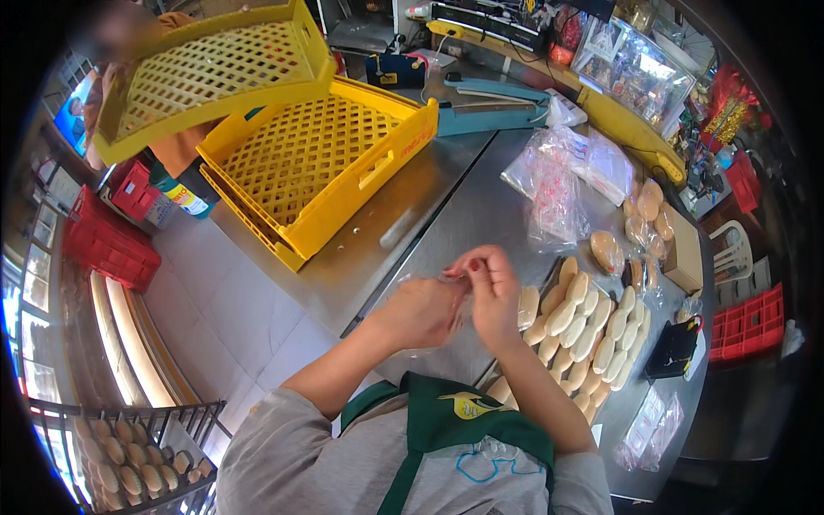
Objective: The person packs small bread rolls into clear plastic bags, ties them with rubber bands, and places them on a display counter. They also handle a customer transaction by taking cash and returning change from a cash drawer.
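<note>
Both my hands are close together over the steel table, in front of my green apron. My left hand is closed on what looks like a clear plastic bag, partly hidden behind the fingers. Beside it, my right hand pinches the same thin plastic between thumb and fingers. Just right of the hands, several rows of long bread rolls lie on the table. A roll in clear plastic rests behind them, near a stack of printed plastic bags.
Yellow plastic crates stand on the table at the left; a person beyond is at a tilted crate. A blue bag sealer lies behind. More bagged rolls, a cardboard box and a black case are at the right.
</note>
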`<state>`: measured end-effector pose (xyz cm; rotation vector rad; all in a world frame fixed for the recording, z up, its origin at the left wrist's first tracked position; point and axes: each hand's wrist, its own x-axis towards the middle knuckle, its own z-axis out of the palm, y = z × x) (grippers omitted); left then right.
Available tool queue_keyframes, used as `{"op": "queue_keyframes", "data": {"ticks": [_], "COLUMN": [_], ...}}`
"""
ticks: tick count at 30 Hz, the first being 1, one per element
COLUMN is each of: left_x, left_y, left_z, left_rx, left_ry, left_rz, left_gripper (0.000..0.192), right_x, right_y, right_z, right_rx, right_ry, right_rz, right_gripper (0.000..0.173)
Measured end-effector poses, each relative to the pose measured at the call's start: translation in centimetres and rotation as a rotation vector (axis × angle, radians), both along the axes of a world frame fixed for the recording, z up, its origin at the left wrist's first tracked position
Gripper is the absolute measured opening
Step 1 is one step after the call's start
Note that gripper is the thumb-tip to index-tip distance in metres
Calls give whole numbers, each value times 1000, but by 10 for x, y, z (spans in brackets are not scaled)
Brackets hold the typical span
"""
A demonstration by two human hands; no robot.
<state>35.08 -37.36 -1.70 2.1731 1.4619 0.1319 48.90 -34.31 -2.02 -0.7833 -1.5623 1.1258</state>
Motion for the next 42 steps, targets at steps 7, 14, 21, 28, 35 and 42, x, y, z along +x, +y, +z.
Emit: {"op": "queue_keyframes", "data": {"ticks": [7,14,21,28,35,42], "left_x": [-12,-10,-5,10,-4,-19], "left_y": [5,7,10,74,277,493], "left_z": [-1,24,27,-15,31,67], "left_rx": [262,44,317,-162,-61,-17], "left_ry": [-596,-179,-316,-893,-1682,-1794], "left_rz": [1,186,160,261,374,665], "left_gripper": [42,58,63,29,31,25], "right_x": [27,19,17,53,164,208], "right_y": [-3,10,7,28,43,41], "right_z": [-16,-2,32,38,18,-26], "right_rx": [-59,-35,84,169,99,-59], "right_ry": [92,99,71,70,207,188], "right_rz": [-136,-164,-172,-365,-797,-976], "right_gripper": [11,12,6,18,32,26]}}
